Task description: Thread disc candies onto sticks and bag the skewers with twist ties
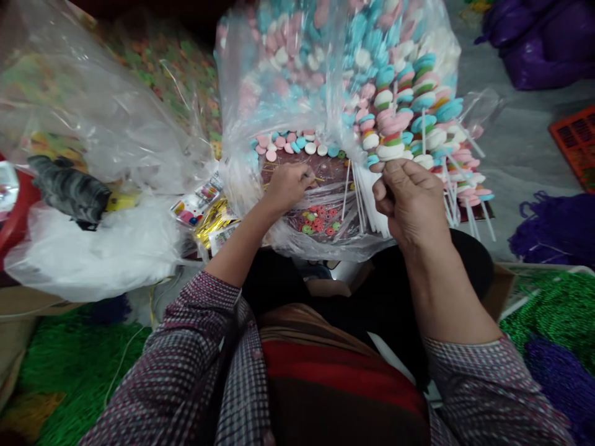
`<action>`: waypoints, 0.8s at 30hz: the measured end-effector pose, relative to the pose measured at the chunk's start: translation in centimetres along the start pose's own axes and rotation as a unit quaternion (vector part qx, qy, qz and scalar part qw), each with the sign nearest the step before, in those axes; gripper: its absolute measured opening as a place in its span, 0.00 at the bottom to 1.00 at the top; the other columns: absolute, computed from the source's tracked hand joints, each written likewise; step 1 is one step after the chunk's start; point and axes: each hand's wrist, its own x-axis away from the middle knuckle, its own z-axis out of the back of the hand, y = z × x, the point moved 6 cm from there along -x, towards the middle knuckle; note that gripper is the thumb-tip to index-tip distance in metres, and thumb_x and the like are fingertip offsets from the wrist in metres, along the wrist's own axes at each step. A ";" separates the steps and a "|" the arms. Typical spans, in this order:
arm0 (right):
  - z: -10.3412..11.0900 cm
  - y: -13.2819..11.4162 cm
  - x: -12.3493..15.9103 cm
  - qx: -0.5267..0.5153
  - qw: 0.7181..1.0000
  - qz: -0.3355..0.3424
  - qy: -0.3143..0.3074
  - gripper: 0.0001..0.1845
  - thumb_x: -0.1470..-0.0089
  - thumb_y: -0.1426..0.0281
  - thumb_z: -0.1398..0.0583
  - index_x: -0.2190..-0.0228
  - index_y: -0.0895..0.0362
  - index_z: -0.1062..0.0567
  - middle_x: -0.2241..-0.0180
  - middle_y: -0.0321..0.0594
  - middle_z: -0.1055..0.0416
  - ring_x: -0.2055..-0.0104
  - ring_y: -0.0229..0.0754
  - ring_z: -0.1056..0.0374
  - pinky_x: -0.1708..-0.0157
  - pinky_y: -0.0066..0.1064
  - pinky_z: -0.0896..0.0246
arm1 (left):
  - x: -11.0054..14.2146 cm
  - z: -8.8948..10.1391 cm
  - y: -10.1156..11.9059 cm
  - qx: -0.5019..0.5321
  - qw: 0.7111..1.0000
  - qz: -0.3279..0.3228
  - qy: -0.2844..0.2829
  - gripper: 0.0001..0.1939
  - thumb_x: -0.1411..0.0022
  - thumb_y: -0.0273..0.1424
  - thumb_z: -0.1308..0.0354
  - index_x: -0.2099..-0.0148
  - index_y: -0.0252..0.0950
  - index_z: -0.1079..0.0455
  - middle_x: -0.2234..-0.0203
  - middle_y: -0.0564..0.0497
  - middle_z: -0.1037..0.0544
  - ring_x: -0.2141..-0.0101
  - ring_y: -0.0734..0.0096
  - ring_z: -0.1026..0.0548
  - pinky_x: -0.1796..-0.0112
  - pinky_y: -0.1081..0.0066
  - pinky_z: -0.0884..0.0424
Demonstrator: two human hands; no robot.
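My left hand (290, 186) hovers over the brown work surface, its fingers curled together; what they hold, if anything, is too small to make out. Close by lie loose pink, blue and white round candies (310, 147) and red and green candy rings (320, 218). My right hand (411, 195) is closed at the foot of a candy skewer (394, 122), seemingly gripping its lower end, which the fingers hide. Pink and white pieces with a green layer make up this stack, and a white stick shows above it. White sticks (367, 198) lie between my hands.
A large clear bag (279, 68) of pastel candies stands behind the work surface. Finished-looking candy skewers (437, 124) pile up at right. At left are a bag of coloured rings (171, 80), a dark grey wrapped object (69, 189) and gold packets (214, 223). An orange crate (574, 148) sits far right.
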 end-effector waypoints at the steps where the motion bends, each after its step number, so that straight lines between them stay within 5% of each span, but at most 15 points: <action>1: -0.1 0.1 0.0 0.000 1.000 -0.002 -0.002 0.25 0.41 0.41 0.40 0.66 0.51 0.27 0.79 0.31 0.40 0.82 0.34 0.54 0.82 0.31 0.61 | -0.1 -0.4 0.1 -0.029 1.000 -0.006 -0.005 0.07 0.39 0.26 0.41 0.66 0.39 0.21 0.67 0.47 0.17 0.63 0.60 0.25 0.54 0.59 0.33; 8: -1.0 1.2 0.0 0.029 0.998 -0.020 -0.047 0.24 0.40 0.44 0.39 0.68 0.53 0.26 0.79 0.32 0.37 0.82 0.32 0.53 0.81 0.30 0.60 | 1.2 -1.6 1.8 -0.161 0.985 -0.051 -0.045 0.10 0.33 0.30 0.42 0.57 0.38 0.19 0.58 0.40 0.19 0.51 0.48 0.26 0.48 0.50 0.37; 11: -1.7 1.9 0.2 0.054 0.993 -0.049 -0.088 0.20 0.41 0.50 0.38 0.68 0.55 0.25 0.80 0.32 0.34 0.83 0.32 0.50 0.81 0.29 0.57 | 1.6 -0.9 1.7 -0.054 0.998 -0.024 -0.038 0.04 0.36 0.29 0.39 0.62 0.38 0.22 0.60 0.43 0.19 0.53 0.52 0.25 0.48 0.53 0.35; 13: -2.1 1.8 0.6 0.081 0.990 -0.047 -0.107 0.17 0.40 0.53 0.39 0.67 0.55 0.24 0.81 0.30 0.35 0.83 0.32 0.47 0.80 0.29 0.54 | 1.5 -0.2 0.7 0.130 0.991 0.040 -0.008 0.02 0.36 0.30 0.38 0.62 0.38 0.25 0.64 0.46 0.19 0.60 0.60 0.24 0.52 0.59 0.31; 16: -2.7 1.2 1.2 0.118 0.983 -0.025 -0.139 0.16 0.38 0.56 0.42 0.66 0.56 0.23 0.83 0.29 0.38 0.81 0.34 0.46 0.77 0.29 0.51 | 1.6 0.2 -0.8 0.430 0.892 0.131 0.052 0.04 0.33 0.33 0.39 0.60 0.39 0.28 0.63 0.49 0.18 0.67 0.71 0.23 0.61 0.68 0.30; 19: -3.4 1.1 1.6 0.157 0.973 0.001 -0.167 0.17 0.38 0.57 0.43 0.68 0.56 0.22 0.84 0.29 0.39 0.79 0.35 0.45 0.74 0.29 0.50 | 1.8 0.1 -1.2 0.559 0.809 0.158 0.090 0.03 0.32 0.31 0.39 0.59 0.39 0.29 0.63 0.51 0.19 0.67 0.75 0.22 0.63 0.72 0.30; 24: -4.0 1.3 1.8 0.196 0.965 0.043 -0.171 0.15 0.38 0.60 0.44 0.72 0.55 0.26 0.83 0.31 0.40 0.76 0.38 0.42 0.72 0.31 0.49 | 2.1 -0.3 -0.3 0.568 0.799 0.166 0.109 0.04 0.31 0.32 0.37 0.57 0.39 0.28 0.62 0.53 0.18 0.61 0.72 0.20 0.57 0.69 0.27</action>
